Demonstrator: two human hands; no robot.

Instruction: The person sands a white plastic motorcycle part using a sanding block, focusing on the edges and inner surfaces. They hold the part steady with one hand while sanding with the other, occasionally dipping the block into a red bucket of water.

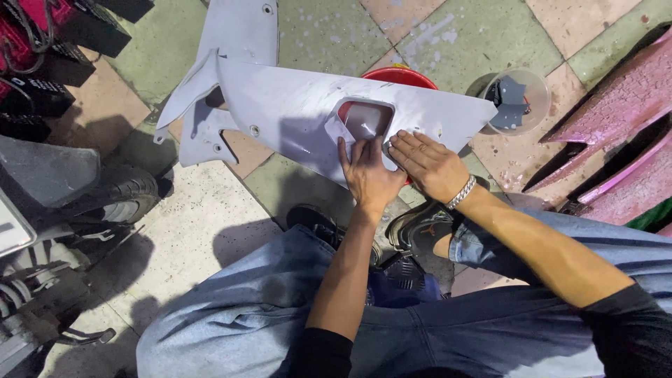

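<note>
Two hands [371,175] [427,164] press one panel [294,112].

2 grey fairing panels [294,105], 1 red bucket [399,75], 1 clear tub [539,87]

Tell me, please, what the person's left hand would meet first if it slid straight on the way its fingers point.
The left hand, flat on the grey fairing panel, points up-picture toward the panel's cut-out opening. It would likely reach that opening's edge first; the red bucket shows beneath it.
</note>
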